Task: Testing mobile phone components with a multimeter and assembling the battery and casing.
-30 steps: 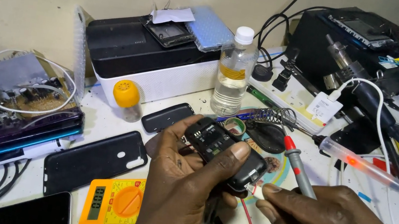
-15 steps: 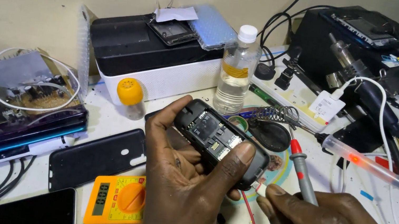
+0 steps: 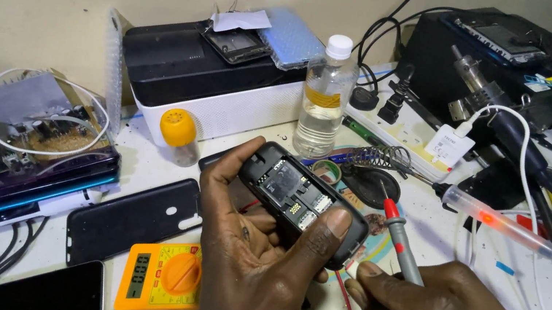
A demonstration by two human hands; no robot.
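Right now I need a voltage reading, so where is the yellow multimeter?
In the head view, the yellow multimeter lies low on the table, left of centre, just left of the left hand holding the open phone, below the black phone cover.

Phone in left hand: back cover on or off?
Off. The phone in the left hand shows its bare rear compartment, with card slots and gold contacts exposed; no battery inside.
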